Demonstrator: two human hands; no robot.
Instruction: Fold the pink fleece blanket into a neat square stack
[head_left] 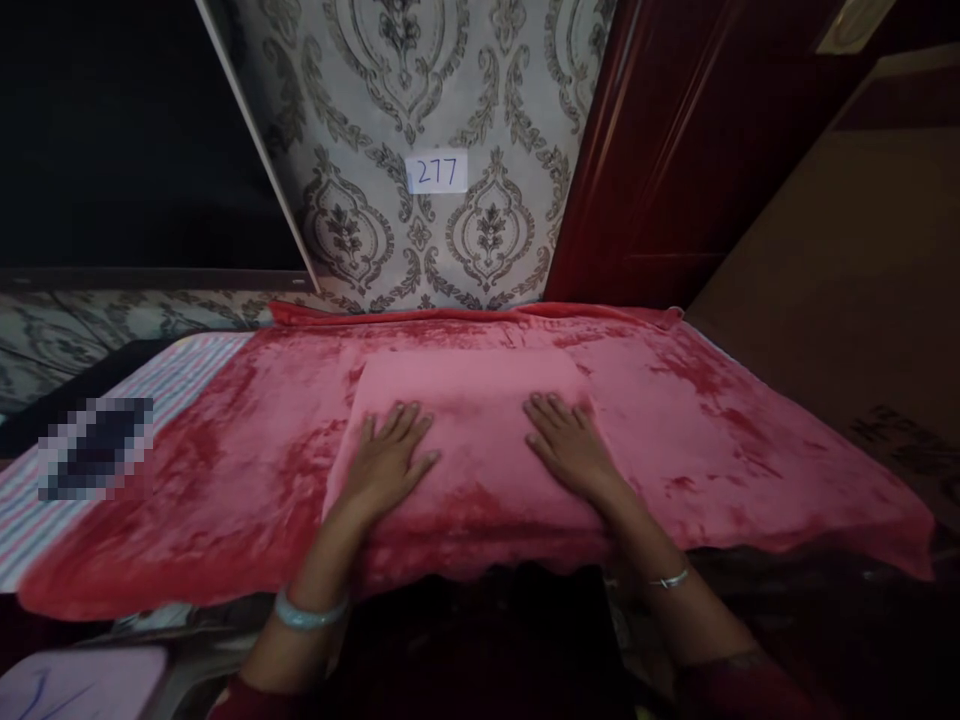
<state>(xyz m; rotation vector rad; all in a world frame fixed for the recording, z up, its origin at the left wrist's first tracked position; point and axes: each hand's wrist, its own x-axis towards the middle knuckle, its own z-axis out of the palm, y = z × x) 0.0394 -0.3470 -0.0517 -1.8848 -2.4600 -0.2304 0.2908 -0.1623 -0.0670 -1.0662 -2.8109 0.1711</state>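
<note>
A pink plush rectangle, which looks like a folded cloth, lies flat near the front edge of a red and pink plush blanket. On its left part rests my left hand, palm down with the fingers spread. My right hand lies the same way on its right part, thumb pointing inward. Neither hand grips anything. What the rectangle's underside looks like is hidden.
A striped cloth with a blurred dark object is at the left. A large dark screen stands behind it. A cardboard box flanks the right side, and a wall with a "277" label is at the back.
</note>
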